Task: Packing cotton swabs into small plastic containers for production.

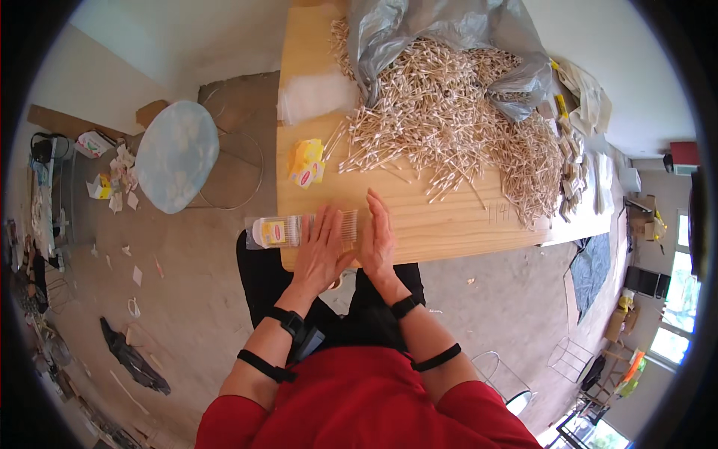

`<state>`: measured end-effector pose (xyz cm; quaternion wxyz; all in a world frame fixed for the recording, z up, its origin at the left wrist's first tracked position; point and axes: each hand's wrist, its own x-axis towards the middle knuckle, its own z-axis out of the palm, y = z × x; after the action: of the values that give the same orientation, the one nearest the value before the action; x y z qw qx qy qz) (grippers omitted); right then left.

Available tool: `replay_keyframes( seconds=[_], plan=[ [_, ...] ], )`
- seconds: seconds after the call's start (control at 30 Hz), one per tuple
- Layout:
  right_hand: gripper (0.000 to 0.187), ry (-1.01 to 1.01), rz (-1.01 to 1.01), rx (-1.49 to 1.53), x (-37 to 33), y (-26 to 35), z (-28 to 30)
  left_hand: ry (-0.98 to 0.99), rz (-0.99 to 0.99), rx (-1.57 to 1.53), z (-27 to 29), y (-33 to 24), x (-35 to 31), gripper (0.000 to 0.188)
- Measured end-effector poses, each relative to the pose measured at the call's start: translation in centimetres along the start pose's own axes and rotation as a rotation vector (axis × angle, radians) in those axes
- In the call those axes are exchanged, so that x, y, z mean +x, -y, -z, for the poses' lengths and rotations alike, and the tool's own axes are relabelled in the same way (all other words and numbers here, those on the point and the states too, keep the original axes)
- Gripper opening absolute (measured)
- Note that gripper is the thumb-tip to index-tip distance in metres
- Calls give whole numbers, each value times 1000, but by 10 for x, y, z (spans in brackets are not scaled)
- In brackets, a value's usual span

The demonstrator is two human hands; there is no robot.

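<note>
A clear plastic packet of cotton swabs lies along the near edge of the table, with a yellow, white and red label inside its left end. My left hand rests flat across the packet, fingers stretched out, hiding its middle. At the packet's right end, beside the swab tips, my right hand stands on edge with fingers straight and its palm turned toward the packet. Nothing shows in its grasp. Farther back is a large heap of loose cotton swabs. Small yellow label cards sit in a pile left of it.
A grey plastic bag drapes over the back of the heap. Clear empty bags are stacked at the table's left edge. Bundled packets line the right side of the wooden table. A stool with a pale round cover stands left.
</note>
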<state>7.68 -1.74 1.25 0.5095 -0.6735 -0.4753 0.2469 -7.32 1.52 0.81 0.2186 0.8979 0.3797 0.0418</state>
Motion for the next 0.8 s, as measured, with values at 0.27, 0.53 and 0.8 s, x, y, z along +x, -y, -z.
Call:
replay_keyframes(
  seconds=[0.27,0.53,0.8],
  plan=[
    [37,-62,-2,52,3,-7,-25,-486,183,-569,1,-5,14,69],
    [38,-38,-30,103,-6,0,-43,-548,292,-632,-5,-17,26,58],
    [55,311,258,-288,-8,10,-4,-598,239,-675,12,0,-3,59]
  ],
)
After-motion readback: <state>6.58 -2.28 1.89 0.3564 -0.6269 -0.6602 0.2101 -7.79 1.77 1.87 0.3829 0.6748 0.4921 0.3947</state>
